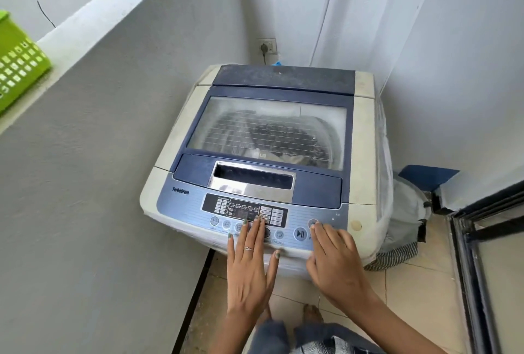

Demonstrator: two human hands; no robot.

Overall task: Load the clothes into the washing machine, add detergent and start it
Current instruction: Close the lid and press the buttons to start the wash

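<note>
A top-loading washing machine (365, 132) stands in the corner with its blue-framed glass lid (269, 129) down. Dark clothes (286, 135) show through the glass inside the drum. My left hand (251, 263) lies flat with straight fingers on the control panel (187, 209), its fingertips near the middle buttons. My right hand (334, 257) rests on the panel's right side, its index fingertip on a round button (312, 223) above the play/pause button (300, 234). No detergent container is in view.
A green plastic basket (19, 67) sits on the ledge at upper left. The machine's plug is in a wall socket (266, 48) behind it. A grey bag and striped cloth (402, 229) lie on the tiled floor to the right, beside a dark door frame (476, 240).
</note>
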